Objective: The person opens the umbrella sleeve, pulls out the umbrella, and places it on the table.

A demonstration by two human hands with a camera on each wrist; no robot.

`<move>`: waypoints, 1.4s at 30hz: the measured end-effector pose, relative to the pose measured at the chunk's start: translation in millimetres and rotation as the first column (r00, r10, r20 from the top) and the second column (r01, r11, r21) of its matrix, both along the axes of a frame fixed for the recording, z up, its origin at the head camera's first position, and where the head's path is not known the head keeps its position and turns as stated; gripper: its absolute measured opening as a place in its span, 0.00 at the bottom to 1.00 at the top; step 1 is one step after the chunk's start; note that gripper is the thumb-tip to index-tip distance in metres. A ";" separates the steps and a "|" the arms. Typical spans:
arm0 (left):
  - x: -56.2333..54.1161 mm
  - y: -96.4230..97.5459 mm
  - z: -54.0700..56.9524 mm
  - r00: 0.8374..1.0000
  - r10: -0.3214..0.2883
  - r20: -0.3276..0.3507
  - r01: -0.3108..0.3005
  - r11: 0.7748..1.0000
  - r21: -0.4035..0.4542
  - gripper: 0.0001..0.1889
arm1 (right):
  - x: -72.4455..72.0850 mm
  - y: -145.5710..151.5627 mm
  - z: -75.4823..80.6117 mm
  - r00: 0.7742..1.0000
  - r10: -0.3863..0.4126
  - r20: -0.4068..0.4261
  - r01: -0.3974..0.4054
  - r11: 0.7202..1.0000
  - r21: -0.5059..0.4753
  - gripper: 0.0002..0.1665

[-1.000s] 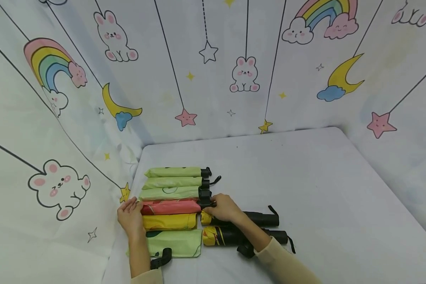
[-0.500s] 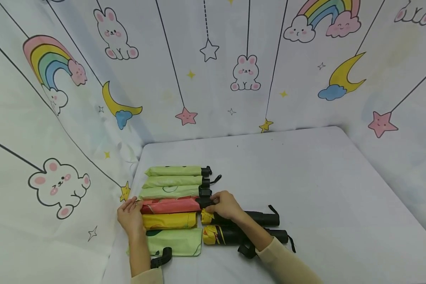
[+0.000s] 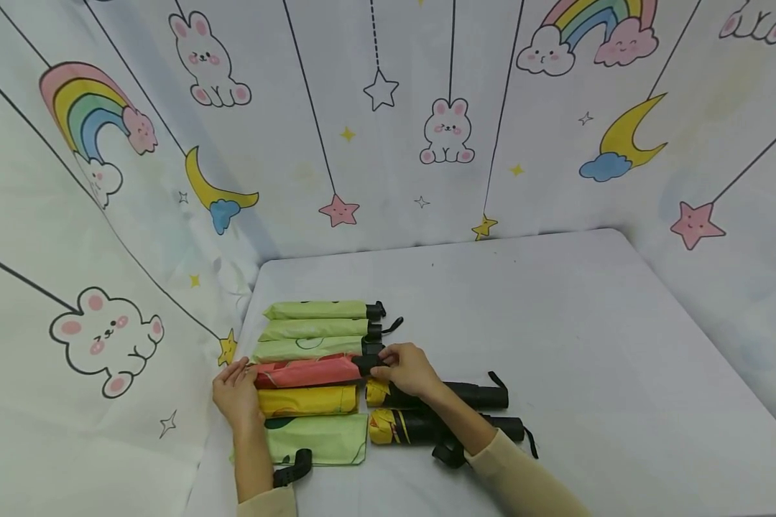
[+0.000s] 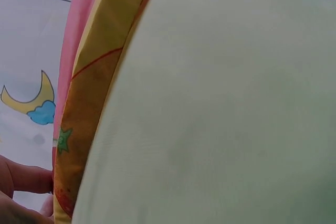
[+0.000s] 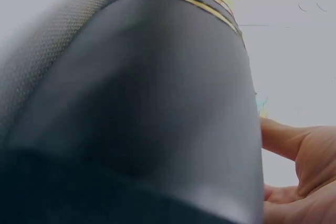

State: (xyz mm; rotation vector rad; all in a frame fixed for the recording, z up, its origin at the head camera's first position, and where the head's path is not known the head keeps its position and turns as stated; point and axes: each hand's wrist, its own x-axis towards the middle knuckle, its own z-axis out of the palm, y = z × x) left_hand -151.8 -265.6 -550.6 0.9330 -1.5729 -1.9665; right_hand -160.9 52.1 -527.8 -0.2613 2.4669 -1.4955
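A red folded umbrella lies crosswise between the hands in the head view, its black handle end to the right. My left hand pinches its left end. The fingers of my right hand pinch the handle end. Just nearer lie a yellow folded umbrella and a wider light-green one, partly behind the left forearm. Pale fabric fills most of the left wrist view, with left fingers at its edge. A black umbrella blocks much of the right wrist view beside the right thumb.
Beyond the red umbrella, light-green folded umbrellas lie in a row, handles to the right. Two black-and-yellow umbrellas lie under and beside the right forearm. The white table meets a printed curtain at the back and left.
The handle end of the red umbrella has shifted slightly away from the person and left with the right hand, so the umbrella slants a little more. The left hand keeps its place.
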 end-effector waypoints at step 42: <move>14.6 2.7 11.8 0.952 0.159 -0.263 -0.106 0.973 0.204 0.23 | 6.8 -0.3 4.5 0.968 -0.015 0.251 0.138 0.867 -0.478 0.20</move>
